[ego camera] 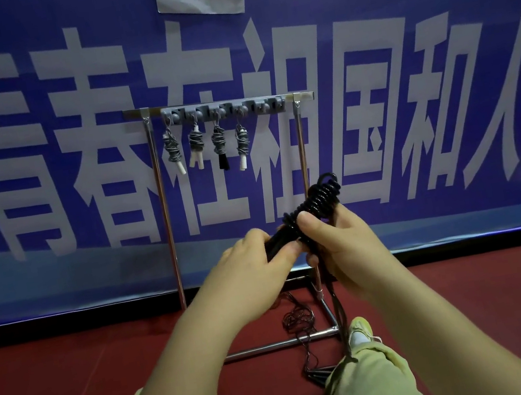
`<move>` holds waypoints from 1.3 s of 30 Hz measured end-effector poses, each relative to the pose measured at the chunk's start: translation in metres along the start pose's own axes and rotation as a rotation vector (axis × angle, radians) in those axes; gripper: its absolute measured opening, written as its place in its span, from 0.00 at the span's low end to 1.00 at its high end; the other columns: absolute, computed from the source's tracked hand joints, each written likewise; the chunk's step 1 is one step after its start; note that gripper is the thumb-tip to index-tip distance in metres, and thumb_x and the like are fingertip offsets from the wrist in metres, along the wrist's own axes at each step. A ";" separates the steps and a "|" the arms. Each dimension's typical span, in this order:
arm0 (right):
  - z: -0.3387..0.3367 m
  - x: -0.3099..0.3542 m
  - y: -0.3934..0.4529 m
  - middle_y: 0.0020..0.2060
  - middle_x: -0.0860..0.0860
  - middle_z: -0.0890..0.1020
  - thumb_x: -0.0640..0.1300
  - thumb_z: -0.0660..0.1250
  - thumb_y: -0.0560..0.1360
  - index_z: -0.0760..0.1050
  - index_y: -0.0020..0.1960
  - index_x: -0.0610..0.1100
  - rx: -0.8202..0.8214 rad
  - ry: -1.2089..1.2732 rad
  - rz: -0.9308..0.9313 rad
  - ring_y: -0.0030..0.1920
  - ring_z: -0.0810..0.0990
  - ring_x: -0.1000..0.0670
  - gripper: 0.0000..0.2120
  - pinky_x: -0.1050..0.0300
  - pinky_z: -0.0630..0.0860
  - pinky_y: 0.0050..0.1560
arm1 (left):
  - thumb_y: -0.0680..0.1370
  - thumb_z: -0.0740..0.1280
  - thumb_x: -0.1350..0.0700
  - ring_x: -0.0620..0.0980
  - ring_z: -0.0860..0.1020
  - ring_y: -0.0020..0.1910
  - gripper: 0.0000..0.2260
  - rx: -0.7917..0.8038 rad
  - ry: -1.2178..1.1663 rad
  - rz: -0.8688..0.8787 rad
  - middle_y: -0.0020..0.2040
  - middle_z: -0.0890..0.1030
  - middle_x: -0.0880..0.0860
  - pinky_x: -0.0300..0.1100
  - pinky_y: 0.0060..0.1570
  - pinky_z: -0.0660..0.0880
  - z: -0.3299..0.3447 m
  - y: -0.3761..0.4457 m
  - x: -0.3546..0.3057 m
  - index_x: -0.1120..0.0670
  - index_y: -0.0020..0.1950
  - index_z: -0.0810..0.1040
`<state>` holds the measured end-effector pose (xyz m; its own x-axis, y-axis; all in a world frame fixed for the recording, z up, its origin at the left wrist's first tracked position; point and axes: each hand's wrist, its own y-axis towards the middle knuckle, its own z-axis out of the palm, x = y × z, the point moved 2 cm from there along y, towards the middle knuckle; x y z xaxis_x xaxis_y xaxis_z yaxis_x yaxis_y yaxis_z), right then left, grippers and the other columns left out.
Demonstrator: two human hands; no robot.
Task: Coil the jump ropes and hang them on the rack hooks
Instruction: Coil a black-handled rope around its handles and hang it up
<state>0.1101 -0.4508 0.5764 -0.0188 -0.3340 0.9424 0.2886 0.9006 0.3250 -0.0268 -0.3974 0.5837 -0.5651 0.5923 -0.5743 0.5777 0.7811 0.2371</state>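
Black jump rope (314, 203) half-coiled, held in both my hands in front of the rack (166, 214).

My left hand (255, 257) is closed round the black handles, thumb on top. My right hand (336, 243) grips the wound coil, thumb pressed across the turns, fingers curled behind. The loose tail (341, 315) hangs from my right hand down past my knee. Four coiled ropes (206, 146) hang from the hook bar (222, 110). Another black rope (300, 321) lies tangled on the red floor (76, 386), across the rack's base.
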 end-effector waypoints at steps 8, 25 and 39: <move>0.003 0.014 -0.009 0.44 0.48 0.83 0.57 0.75 0.66 0.68 0.62 0.43 0.316 0.184 -0.182 0.33 0.77 0.54 0.32 0.59 0.71 0.34 | 0.74 0.60 0.35 0.51 0.81 0.40 0.27 0.697 -1.080 0.146 0.44 0.82 0.55 0.50 0.48 0.78 -0.005 -0.003 0.011 0.56 0.56 0.81; -0.005 0.016 -0.005 0.36 0.52 0.72 0.52 0.54 0.81 0.68 0.57 0.51 0.110 -0.367 -0.010 0.29 0.70 0.60 0.09 0.67 0.68 0.30 | 0.72 0.61 0.42 0.42 0.60 0.22 0.16 0.487 -1.197 -0.139 0.26 0.70 0.47 0.34 0.23 0.60 0.019 -0.011 -0.003 0.54 0.39 0.74; -0.010 -0.011 0.000 0.23 0.52 0.74 0.56 0.56 0.81 0.72 0.56 0.49 -0.009 -0.456 0.152 0.22 0.65 0.53 0.13 0.62 0.61 0.23 | 0.80 0.53 0.39 0.44 0.71 0.25 0.23 0.073 -0.401 -0.081 0.26 0.76 0.48 0.35 0.29 0.66 0.015 0.000 0.004 0.54 0.40 0.78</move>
<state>0.1197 -0.4496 0.5651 -0.3931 -0.0406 0.9186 0.3293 0.9265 0.1819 -0.0203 -0.3976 0.5696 -0.3443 0.3940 -0.8522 0.5894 0.7972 0.1304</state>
